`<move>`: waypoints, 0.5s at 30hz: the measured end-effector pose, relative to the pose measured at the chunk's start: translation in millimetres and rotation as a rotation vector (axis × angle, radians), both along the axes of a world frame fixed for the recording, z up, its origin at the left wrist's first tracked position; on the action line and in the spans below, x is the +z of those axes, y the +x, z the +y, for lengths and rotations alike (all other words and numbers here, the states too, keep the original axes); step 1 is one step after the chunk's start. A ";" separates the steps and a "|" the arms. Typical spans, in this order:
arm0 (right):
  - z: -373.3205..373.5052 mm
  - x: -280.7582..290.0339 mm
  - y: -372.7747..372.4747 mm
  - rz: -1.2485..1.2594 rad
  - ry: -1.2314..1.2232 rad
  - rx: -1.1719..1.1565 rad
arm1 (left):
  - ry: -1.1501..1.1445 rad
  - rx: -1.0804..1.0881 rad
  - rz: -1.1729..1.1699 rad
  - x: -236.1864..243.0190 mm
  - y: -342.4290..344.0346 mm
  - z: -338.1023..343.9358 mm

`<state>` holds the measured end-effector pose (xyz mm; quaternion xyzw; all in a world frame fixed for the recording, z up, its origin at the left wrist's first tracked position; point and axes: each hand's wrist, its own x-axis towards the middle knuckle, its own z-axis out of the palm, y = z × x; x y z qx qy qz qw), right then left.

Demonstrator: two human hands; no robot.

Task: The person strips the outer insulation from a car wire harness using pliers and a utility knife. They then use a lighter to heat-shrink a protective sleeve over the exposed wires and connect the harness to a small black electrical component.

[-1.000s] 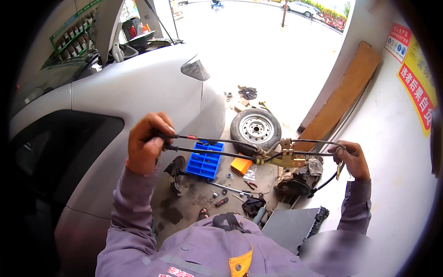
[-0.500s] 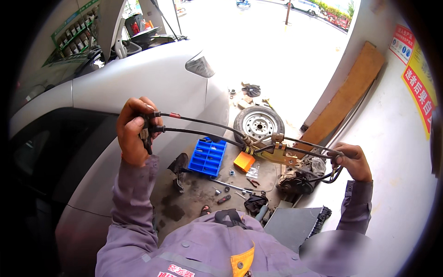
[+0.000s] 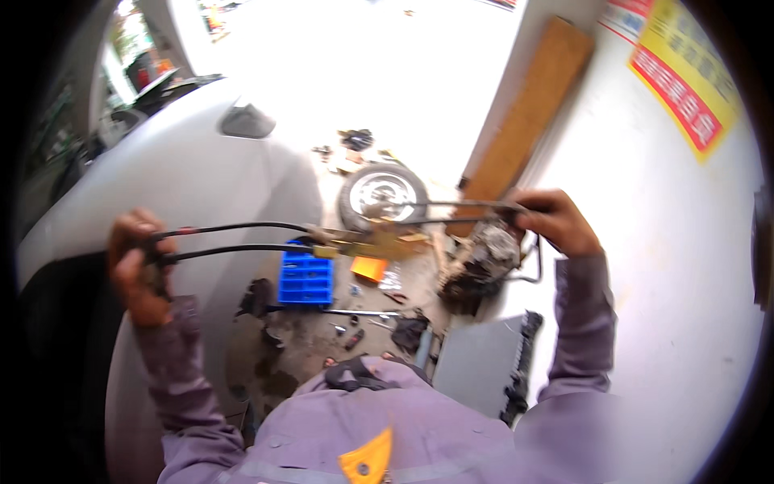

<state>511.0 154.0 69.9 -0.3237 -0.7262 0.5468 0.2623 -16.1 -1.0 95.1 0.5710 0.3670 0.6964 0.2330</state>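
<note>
A pair of black cables (image 3: 242, 248) with a brass-coloured bracket (image 3: 372, 244) at mid-length is stretched in the air between my hands. My left hand (image 3: 139, 270) is closed round a dark end piece where both cables meet, beside the silver car. At the other end, my right hand (image 3: 558, 222) grips the cables near the white wall. A loop of cable hangs below that hand. Motion blurs the bracket and both hands, so finger detail is faint.
On the floor lie a wheel (image 3: 383, 198), a blue compartment tray (image 3: 305, 278), an orange box (image 3: 368, 269) and scattered tools. A dirty mechanical unit (image 3: 482, 262) and a radiator-like panel (image 3: 477, 359) are at the right. The silver car (image 3: 181, 181) stands left; a wooden board (image 3: 528, 101) leans against the wall.
The view has swung, shifting the scene left and slightly up. My right hand has risen and my left hand has moved left and lower, both still holding the cables.
</note>
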 end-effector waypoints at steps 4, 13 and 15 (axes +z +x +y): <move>-1.1 4.0 -7.6 0.054 -0.084 0.025 | -0.096 -0.040 0.028 3.0 -24.0 5.2; 1.9 -18.0 -2.6 0.256 -0.294 0.056 | -0.079 -0.021 0.153 13.8 -42.7 25.6; 2.3 -18.8 -5.2 0.248 -0.256 0.070 | -0.091 -0.030 0.162 15.5 -45.4 24.9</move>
